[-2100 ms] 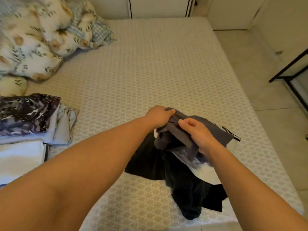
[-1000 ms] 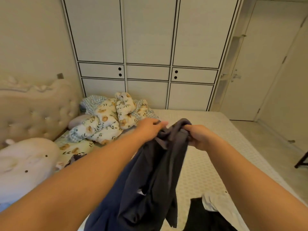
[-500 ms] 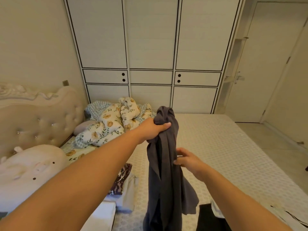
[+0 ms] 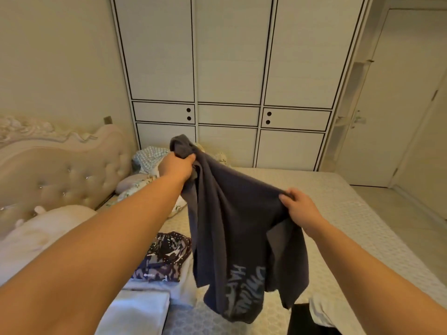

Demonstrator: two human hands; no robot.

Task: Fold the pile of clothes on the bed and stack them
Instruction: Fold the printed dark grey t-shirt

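Both hands held a dark grey shirt [image 4: 232,228] up in the air above the bed [image 4: 350,213]. The left hand [image 4: 177,166] was clenched round a bunched part of the cloth at its top, and the right hand [image 4: 300,209], lower and off to the side, pinched another edge, so the fabric stretched between them and hung down below, pale lettering showing near its hem. Under the left forearm lay a stack of folded clothes [image 4: 159,267], a dark patterned piece on top. Below the right forearm, black and white garments [image 4: 307,320] lay on the mattress.
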